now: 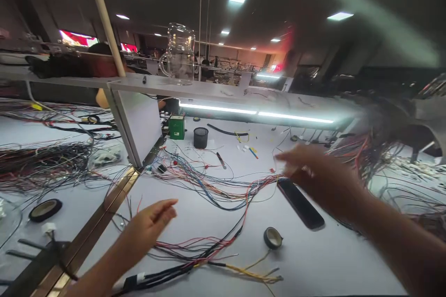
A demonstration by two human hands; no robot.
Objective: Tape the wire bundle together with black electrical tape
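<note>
My left hand (153, 222) is over the near left of the white table, with its fingers stretched loosely forward and nothing seen in them. Just beyond and below its fingers runs a wire harness (209, 255) of red, black and yellow wires, partly wrapped in black tape. My right hand (306, 169), smeared by motion, hovers above the upper end of a black phone (301, 204); whether it holds anything is hidden. Between my hands stretches a loose bundle of thin red and blue wires (209, 190). A roll of black tape (272, 238) rests right of the harness.
A green box (176, 127) and a black mesh cup (200, 138) stand at the back, below a light strip (223, 108). A glass jug (179, 55) is on the shelf above. Left of the divider (139, 120) lie heaped wires (45, 162) and another tape roll (45, 210).
</note>
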